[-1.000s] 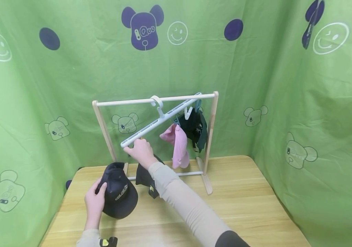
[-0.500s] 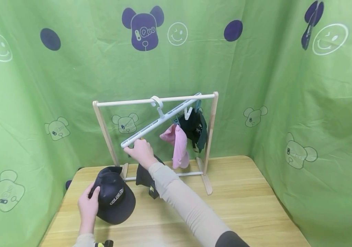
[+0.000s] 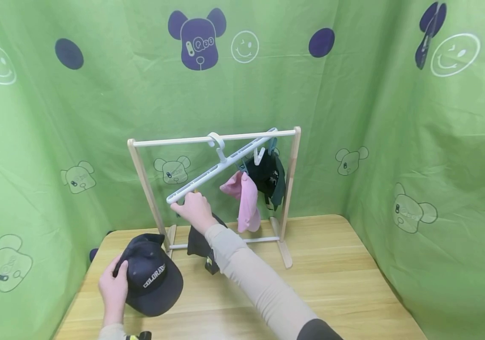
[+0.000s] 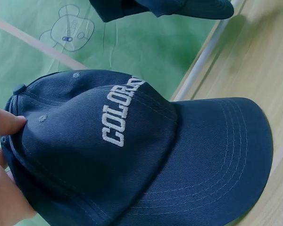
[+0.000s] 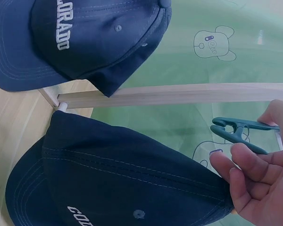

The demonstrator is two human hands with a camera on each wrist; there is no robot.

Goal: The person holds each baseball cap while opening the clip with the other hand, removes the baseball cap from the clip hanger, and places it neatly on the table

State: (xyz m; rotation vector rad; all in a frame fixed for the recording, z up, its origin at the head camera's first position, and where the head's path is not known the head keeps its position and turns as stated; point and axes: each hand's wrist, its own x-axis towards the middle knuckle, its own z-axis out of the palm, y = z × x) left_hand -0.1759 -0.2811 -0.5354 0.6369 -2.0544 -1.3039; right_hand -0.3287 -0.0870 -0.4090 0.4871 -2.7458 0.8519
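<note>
My left hand (image 3: 112, 288) holds a dark navy baseball cap (image 3: 153, 278) with white COLORADO lettering, gripping its back edge between thumb and fingers above the table. At the lower left end of a tilted light-blue clothes hanger (image 3: 206, 176), my right hand (image 3: 195, 208) pinches a teal clothespin (image 5: 236, 129), whose jaws stand apart with nothing between them. A second dark cap (image 5: 127, 174) with white lettering hangs just beside the right fingers. Its top end is hidden behind them, with a speck of orange there.
The hanger hooks over the top bar of a small wooden rack (image 3: 161, 142). From its raised right side hang a pink cap (image 3: 247, 200) and a dark green cap (image 3: 268, 174), with a white clothespin (image 3: 259, 156) between. Green curtains surround the wooden table (image 3: 331, 283).
My left hand has drawn the navy cap left and toward me, away from the rack. The right hand stays at the hanger's lower end.
</note>
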